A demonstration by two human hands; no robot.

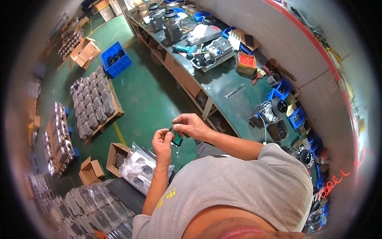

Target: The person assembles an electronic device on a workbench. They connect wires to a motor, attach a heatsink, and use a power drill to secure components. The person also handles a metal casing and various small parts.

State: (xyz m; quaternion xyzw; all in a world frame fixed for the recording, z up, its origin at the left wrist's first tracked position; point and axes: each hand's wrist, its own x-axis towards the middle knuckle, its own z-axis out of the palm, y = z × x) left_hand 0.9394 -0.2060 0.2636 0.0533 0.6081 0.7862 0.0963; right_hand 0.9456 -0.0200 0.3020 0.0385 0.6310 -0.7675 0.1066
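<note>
In front of my body, both hands meet around a small dark-edged part with a green middle (177, 140). My left hand (162, 142) pinches its left edge between thumb and fingers. From above and to the right, my right hand (191, 126) has its fingertips closed at the part's top. Just below it hangs something thin and pale, too small to make out. My fingers cover much of the part, so its exact kind cannot be told.
On the workbench (217, 85) to the right are a wrench (234, 91), a motor unit (213, 53), a green power drill (186, 49) and blue bins (297, 116). Grey castings (92, 101) cover a pallet on the left. Cartons (91, 170) and a plastic-wrapped white piece (139, 167) stand nearby.
</note>
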